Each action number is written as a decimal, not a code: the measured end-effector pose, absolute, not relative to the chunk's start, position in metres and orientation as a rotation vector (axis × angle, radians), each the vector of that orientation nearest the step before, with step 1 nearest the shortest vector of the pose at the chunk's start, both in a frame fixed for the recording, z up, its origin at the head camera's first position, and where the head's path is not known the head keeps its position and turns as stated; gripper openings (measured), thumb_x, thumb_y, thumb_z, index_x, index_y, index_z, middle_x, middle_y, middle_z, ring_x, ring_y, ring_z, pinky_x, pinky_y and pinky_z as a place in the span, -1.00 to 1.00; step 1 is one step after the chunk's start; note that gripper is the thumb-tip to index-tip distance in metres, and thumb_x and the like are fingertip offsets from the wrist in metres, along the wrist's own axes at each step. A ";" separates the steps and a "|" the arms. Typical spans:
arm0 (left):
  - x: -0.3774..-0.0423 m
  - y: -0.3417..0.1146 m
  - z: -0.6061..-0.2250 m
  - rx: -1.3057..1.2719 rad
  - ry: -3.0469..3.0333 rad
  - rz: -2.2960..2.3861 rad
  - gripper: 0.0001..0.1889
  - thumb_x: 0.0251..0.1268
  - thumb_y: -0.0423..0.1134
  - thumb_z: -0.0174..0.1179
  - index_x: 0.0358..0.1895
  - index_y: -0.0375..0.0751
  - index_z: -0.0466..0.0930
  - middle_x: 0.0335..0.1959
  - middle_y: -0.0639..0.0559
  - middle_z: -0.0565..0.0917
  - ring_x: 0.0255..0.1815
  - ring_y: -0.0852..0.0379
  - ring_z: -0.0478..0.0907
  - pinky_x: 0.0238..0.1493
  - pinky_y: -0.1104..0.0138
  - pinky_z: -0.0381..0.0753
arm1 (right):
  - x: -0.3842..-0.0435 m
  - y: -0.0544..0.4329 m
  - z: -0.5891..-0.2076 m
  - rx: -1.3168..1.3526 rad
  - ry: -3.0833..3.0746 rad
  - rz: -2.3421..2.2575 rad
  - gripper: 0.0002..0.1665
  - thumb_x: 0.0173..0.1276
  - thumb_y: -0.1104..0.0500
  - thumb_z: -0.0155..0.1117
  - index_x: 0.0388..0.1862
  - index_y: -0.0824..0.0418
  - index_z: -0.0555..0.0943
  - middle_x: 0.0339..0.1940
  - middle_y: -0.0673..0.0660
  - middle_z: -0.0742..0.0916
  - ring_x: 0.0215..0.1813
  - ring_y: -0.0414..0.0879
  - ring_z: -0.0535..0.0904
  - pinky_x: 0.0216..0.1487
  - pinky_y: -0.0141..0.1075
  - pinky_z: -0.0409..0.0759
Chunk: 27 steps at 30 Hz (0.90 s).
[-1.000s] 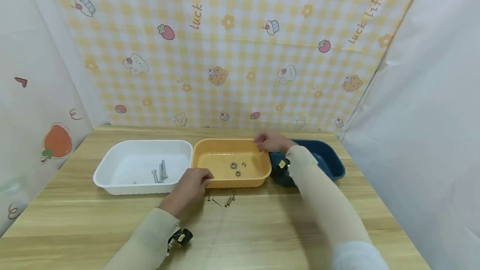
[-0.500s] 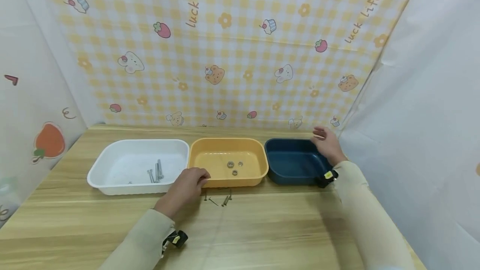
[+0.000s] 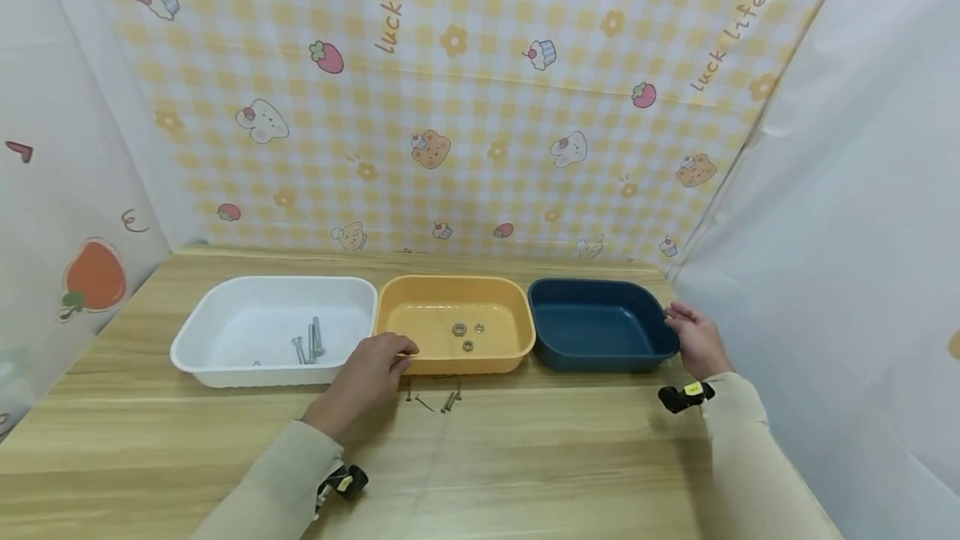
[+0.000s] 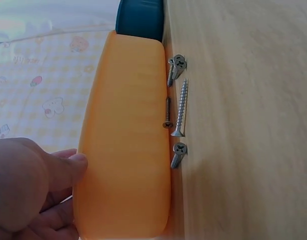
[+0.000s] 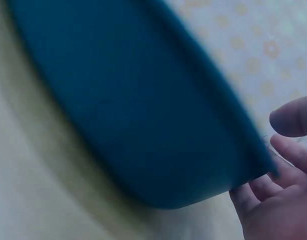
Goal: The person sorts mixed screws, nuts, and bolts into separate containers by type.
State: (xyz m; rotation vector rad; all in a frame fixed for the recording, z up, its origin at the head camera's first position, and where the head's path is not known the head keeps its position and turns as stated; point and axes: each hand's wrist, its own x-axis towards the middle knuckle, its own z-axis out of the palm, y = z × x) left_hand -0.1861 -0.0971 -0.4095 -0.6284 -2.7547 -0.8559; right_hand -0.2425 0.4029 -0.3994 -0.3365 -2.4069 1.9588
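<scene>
My left hand (image 3: 367, 377) pinches the front left rim of the yellow plastic tray (image 3: 472, 366), thumb outside, as the left wrist view shows. Several metal nuts (image 3: 459, 329) lie in that tray. At the right end of the dark blue tray (image 3: 600, 362) is my right hand (image 3: 699, 346), its fingers against the tray's outer end. In the right wrist view its thumb (image 5: 292, 117) stands apart from the rim and the fingers are loosely extended. Just in front of the yellow tray, several screws (image 4: 182, 107) lie on the wood.
A white tray (image 3: 255, 377) stands at the left, touching or nearly touching the yellow one, with several silver bolts (image 3: 311, 343) inside. All three trays form a row on the wooden table (image 3: 525, 465). Behind hangs a checked cloth (image 3: 480, 107); a white sheet (image 3: 847, 273) borders the right.
My right hand has moved rightward from the seam between the yellow and blue trays, over the blue tray, to its right end. My left hand has stayed on the yellow rim.
</scene>
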 end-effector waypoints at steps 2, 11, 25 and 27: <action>-0.185 -0.098 -0.411 -0.644 -2.716 -0.850 -0.89 0.20 -0.48 0.29 -0.22 -0.28 0.68 -0.27 -0.04 0.68 -0.16 -0.05 0.62 -0.07 0.09 0.60 | -0.239 0.402 -0.406 -0.347 -2.420 1.996 -0.28 0.55 0.31 -0.18 0.57 0.31 -0.16 0.57 0.32 -0.07 0.55 0.11 -0.15 0.01 -0.51 0.34; -0.174 -0.105 -0.414 -0.709 -2.413 -0.861 -0.79 0.09 -0.50 0.35 -0.18 -0.29 0.66 -0.18 -0.09 0.68 -0.13 -0.05 0.62 -0.15 0.12 0.64 | -0.230 0.399 -0.421 -0.273 -2.293 2.162 -0.17 0.36 0.55 -0.32 0.57 0.27 -0.21 0.58 0.20 -0.15 0.54 0.08 -0.15 0.06 -0.51 0.43; -0.159 -0.108 -0.417 -1.008 -2.706 -0.841 -0.86 0.28 -0.33 0.24 -0.13 -0.22 0.67 -0.20 0.04 0.68 -0.16 0.11 0.60 -0.09 0.18 0.62 | -0.235 0.372 -0.424 -0.365 -2.259 2.012 -0.16 0.28 0.58 -0.29 0.56 0.31 -0.07 0.56 0.26 0.05 0.53 0.06 -0.04 0.42 -0.24 0.17; -0.157 -0.107 -0.420 -0.976 -2.794 -0.852 -0.81 0.30 -0.29 0.23 -0.06 -0.21 0.66 -0.12 0.03 0.67 -0.06 0.06 0.58 0.01 0.11 0.58 | -0.235 0.367 -0.425 -0.400 -2.276 1.962 -0.17 0.29 0.57 -0.28 0.56 0.29 -0.04 0.56 0.25 0.08 0.53 0.05 -0.02 0.34 -0.35 0.26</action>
